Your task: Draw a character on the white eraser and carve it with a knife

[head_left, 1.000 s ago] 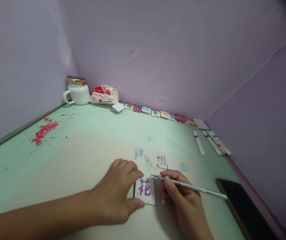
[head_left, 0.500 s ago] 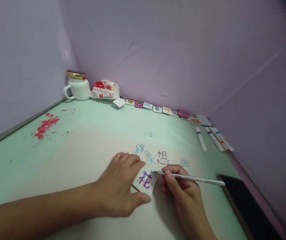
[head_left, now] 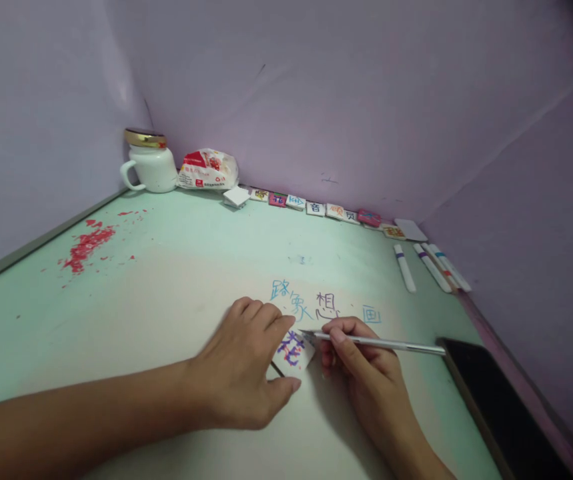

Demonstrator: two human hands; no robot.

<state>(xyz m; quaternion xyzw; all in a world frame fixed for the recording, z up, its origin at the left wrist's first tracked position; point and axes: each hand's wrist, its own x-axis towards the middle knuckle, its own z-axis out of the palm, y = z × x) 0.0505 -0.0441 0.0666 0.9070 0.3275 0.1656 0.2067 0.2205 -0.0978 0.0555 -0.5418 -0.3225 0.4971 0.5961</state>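
Observation:
My left hand (head_left: 246, 370) pins a small white square block (head_left: 305, 361) to the table, thumb at its near edge and fingers at its far side. A purple character with red-orange marks is on the block's top, and the hand covers part of its left side. In my right hand (head_left: 366, 367) is a slim silver craft knife (head_left: 386, 344), gripped like a pen. Its pointed blade is at the block's upper edge, by my left index fingertip; whether it touches cannot be made out. Blue and purple characters (head_left: 326, 305) are written on the tabletop just beyond.
Along the back wall stand a white lidded mug (head_left: 152, 167), a crumpled packet (head_left: 209, 169) and a row of character blocks (head_left: 315, 208). Markers (head_left: 405, 268) lie at right, above a black phone-like slab (head_left: 496, 393). Red shavings (head_left: 89, 248) are scattered on the left.
The knife tip has shifted slightly left along the block's upper edge. The block appears turned a little under my left hand. The camera view has moved slightly.

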